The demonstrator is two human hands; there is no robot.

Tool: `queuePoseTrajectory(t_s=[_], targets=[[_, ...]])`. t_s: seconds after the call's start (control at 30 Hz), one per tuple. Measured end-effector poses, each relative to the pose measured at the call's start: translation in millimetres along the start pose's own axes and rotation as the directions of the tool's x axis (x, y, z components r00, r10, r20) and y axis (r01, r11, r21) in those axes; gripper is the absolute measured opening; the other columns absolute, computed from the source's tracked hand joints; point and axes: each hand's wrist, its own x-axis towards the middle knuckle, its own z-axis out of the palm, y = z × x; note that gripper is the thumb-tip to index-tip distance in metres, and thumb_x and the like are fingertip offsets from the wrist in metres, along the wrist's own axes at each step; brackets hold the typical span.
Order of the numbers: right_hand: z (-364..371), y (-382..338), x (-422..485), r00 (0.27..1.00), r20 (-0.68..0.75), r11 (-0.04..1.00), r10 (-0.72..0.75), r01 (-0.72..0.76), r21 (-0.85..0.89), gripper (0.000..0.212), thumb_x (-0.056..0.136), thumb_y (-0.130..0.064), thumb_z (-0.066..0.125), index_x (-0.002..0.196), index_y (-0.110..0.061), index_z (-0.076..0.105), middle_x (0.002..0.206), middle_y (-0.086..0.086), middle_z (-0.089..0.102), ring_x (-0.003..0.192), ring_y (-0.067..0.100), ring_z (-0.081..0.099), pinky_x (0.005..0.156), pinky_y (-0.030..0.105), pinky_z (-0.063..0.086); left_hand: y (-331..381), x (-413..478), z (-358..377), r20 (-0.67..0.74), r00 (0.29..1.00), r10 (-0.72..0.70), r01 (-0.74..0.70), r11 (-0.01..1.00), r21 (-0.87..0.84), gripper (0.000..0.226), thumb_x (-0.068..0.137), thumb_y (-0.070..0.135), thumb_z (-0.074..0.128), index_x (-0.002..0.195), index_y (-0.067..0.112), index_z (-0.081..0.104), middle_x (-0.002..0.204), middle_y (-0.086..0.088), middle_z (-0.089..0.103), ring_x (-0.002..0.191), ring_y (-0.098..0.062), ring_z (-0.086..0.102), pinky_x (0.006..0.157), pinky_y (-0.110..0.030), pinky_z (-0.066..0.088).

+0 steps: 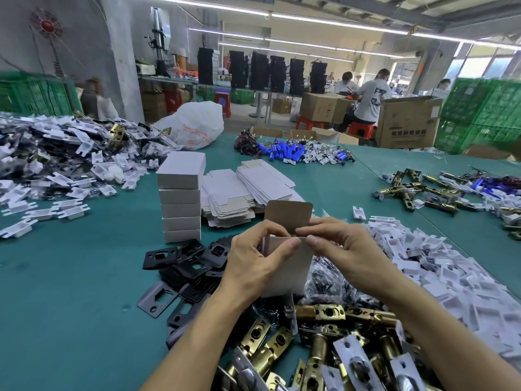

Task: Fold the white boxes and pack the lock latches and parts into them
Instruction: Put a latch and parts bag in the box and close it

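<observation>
Ok, white box (287,266) is upright in both hands, held over the parts heaps. Its top flap (289,218) stands open, brown inside. Contents are hidden, can't tell what's in it.

Left hand (253,261) grips the box's left side, thumb on the front top edge. Right hand (344,249) pinches the top edge at the opening, thumb in front, fingers behind.

Behind the box: stack of 5 closed boxes (180,198), flat box blanks (242,196) beside it. Black strike plates (183,263) lie left of the box, brass latches (318,314) nearest the camera, white plastic inserts (437,263) on the right.

Green table (70,292); blue batteries (282,152) further back. Workshop room has cardboard cartons (406,122), green crates (479,114) and seated people (369,100) at the back.
</observation>
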Motion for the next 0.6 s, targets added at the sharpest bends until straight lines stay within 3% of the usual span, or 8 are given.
queuePoseTrajectory(t_s=[0.1,0.17,0.3,0.43,0.53,0.6], targets=[[-2.0,-1.2,0.6,1.000,0.004,0.999,-0.005,0.005,-0.049,0.022,0.092,-0.007,0.064,0.103,-0.022,0.076,0.110,-0.002,0.065,0.109,0.010,0.061,0.095,0.044,0.051,2.7,-0.5,1.9,0.029,1.000,-0.005,0.006,0.999,-0.036,0.022,0.079,0.047,0.072,0.097,0.036,0.069,0.090,0.013,0.072,0.083,-0.010,0.069,0.068,-0.035,0.058],[-3.0,-2.9,0.3,1.000,0.015,0.998,-0.008,0.009,-0.062,0.024,0.092,-0.008,0.065,0.100,-0.029,0.075,0.107,-0.001,0.065,0.105,0.012,0.062,0.093,0.044,0.051,3.4,-0.1,2.3,0.031,0.999,0.044,-0.043,0.998,-0.042,0.020,0.082,0.042,0.072,0.097,0.030,0.070,0.090,0.012,0.071,0.087,-0.009,0.068,0.073,-0.030,0.055],[-3.8,-5.8,1.0,0.999,0.048,0.996,-0.013,0.017,-0.087,0.029,0.092,-0.011,0.065,0.097,-0.039,0.072,0.108,0.000,0.065,0.105,0.016,0.061,0.094,0.046,0.049,2.6,1.4,0.6,0.010,0.998,0.063,-0.064,0.992,0.106,0.020,0.081,0.051,0.067,0.084,0.031,0.069,0.089,0.008,0.068,0.087,-0.013,0.064,0.074,-0.036,0.052],[-2.9,-4.9,0.0,0.998,0.070,0.995,-0.008,0.014,-0.096,0.025,0.093,-0.017,0.065,0.107,-0.036,0.073,0.112,-0.008,0.063,0.110,0.006,0.058,0.091,0.036,0.051,2.5,2.8,-0.4,-0.015,0.999,0.033,-0.031,0.990,0.135,0.033,0.078,0.059,0.064,0.080,0.026,0.068,0.083,0.007,0.067,0.081,-0.012,0.062,0.070,-0.036,0.050],[-1.2,-7.9,-0.2,1.000,0.001,1.000,-0.027,0.027,-0.002,0.021,0.091,-0.024,0.066,0.105,-0.038,0.073,0.114,-0.014,0.065,0.116,-0.002,0.056,0.091,0.032,0.051,3.4,3.3,-0.9,0.001,0.999,0.040,-0.039,0.989,0.139,0.034,0.079,0.058,0.063,0.081,0.025,0.068,0.084,0.006,0.066,0.081,-0.013,0.062,0.071,-0.037,0.049],[0.7,-11.0,1.6,0.996,-0.073,0.987,-0.057,0.068,0.148,0.019,0.087,-0.024,0.066,0.102,-0.035,0.068,0.111,-0.012,0.069,0.110,0.007,0.064,0.091,0.034,0.053,3.1,2.9,-1.1,0.010,0.999,0.030,-0.031,0.990,0.138,0.034,0.080,0.059,0.062,0.082,0.026,0.068,0.085,0.006,0.066,0.082,-0.013,0.062,0.072,-0.039,0.050]])
